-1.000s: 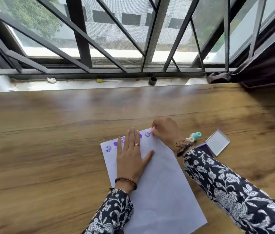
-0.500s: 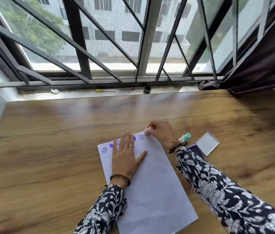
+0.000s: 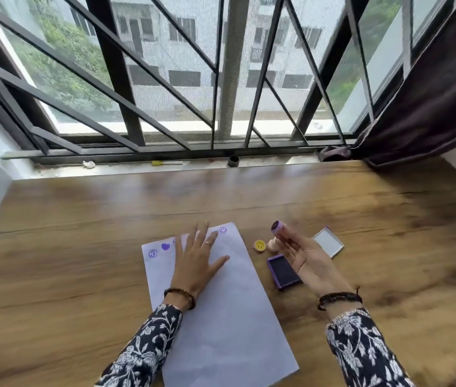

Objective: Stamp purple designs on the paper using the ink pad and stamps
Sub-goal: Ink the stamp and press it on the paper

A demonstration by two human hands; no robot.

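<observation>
Domestic room, likely a flat: wooden desk (image 3: pixel 81 247) pushed against a barred window (image 3: pixel 221 79) with insect mesh, dark curtain (image 3: pixel 430 107) bunched at right. Apartment block and trees outside (view from an upper storey). Small clutter on the sill (image 3: pixel 137 169).

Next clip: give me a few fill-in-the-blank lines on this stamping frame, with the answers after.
1. The left hand lies flat on the ____.
2. The right hand holds a stamp with its inked face turned ____.
3. The ink pad is open, and its colour is ____.
4. The loose stamp beside the paper has a ____ smiley top.

Answers: paper; up; purple; yellow
</observation>
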